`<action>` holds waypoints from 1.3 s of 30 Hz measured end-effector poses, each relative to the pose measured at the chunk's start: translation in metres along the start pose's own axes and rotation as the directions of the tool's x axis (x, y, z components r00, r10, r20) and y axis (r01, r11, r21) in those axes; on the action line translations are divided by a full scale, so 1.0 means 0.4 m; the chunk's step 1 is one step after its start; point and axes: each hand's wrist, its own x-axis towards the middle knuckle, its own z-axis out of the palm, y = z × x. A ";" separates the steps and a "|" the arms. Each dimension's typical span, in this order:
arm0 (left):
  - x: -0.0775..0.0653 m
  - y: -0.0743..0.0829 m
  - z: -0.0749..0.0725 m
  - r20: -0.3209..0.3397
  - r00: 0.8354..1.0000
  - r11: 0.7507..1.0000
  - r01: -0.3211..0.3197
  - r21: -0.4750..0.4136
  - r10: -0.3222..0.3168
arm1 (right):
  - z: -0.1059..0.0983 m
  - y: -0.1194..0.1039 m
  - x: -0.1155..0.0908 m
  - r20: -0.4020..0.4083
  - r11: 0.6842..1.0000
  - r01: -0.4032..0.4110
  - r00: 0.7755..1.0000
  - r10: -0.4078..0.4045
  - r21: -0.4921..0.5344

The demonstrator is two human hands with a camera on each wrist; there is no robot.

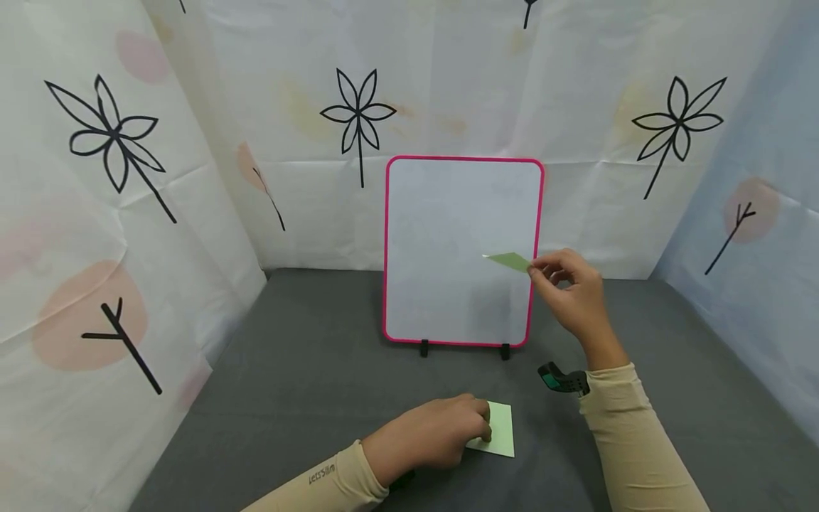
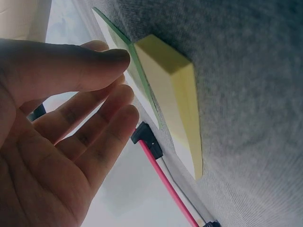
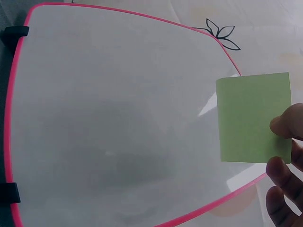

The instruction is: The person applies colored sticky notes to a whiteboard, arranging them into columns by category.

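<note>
In the head view my right hand (image 1: 572, 291) pinches a light green sticky note (image 1: 510, 261) by its edge, in front of the whiteboard (image 1: 457, 227). The right wrist view shows this note (image 3: 251, 118) face on, with the thumb on its front near one edge. Lower down, my left hand (image 1: 441, 430) hovers over a pale green sticky note pad (image 1: 502, 430) lying on the table, fingers loosely bent. In the left wrist view a gap shows between thumb and fingers, right at the green pad's edge. A thicker yellow pad (image 2: 177, 90) lies beside it, hidden in the head view.
The pink-framed board stands upright on small black feet (image 1: 424, 348) near the back of the grey table (image 1: 307, 370). Behind and at both sides hang light cloth walls (image 1: 288, 128) printed with flowers. A dark strap (image 1: 563, 379) is at the right wrist.
</note>
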 end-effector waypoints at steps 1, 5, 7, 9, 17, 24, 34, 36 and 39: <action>0.000 -0.001 0.001 -0.002 1.000 1.000 0.003 0.000 -0.003 | 0.003 -0.004 0.002 -0.014 1.000 0.004 1.000 -0.005 -0.003; -0.001 -0.001 0.000 -0.015 1.000 1.000 0.008 0.008 -0.008 | 0.014 -0.041 0.017 -0.063 1.000 0.023 0.998 -0.022 0.003; -0.002 -0.002 -0.002 -0.016 1.000 1.000 0.012 0.009 -0.012 | 0.019 -0.059 0.025 -0.084 0.999 0.038 0.996 -0.037 0.011; -0.003 -0.003 -0.005 -0.014 1.000 1.000 0.018 0.006 -0.018 | 0.026 -0.064 0.033 -0.107 0.998 0.056 0.993 -0.054 0.010; -0.001 -0.011 -0.017 0.002 1.000 1.000 0.020 -0.019 -0.020 | 0.057 0.008 0.049 -0.170 0.998 0.045 0.984 -0.053 -0.051; 0.001 -0.023 -0.022 0.002 1.000 0.999 0.024 -0.034 -0.024 | 0.072 0.015 0.068 -0.210 0.996 0.072 0.974 -0.083 -0.059; 0.003 -0.029 -0.037 0.023 0.999 0.997 0.041 -0.072 -0.040 | 0.094 0.026 0.098 -0.272 0.990 0.106 0.954 -0.127 -0.089; 0.003 -0.030 -0.039 0.027 0.999 0.996 0.046 -0.070 -0.045 | 0.098 0.027 0.104 -0.274 0.990 0.105 0.953 -0.128 -0.094; 0.003 -0.035 -0.039 0.019 0.999 0.997 0.045 -0.063 -0.044 | 0.103 0.028 0.108 -0.269 0.990 0.100 0.955 -0.123 -0.098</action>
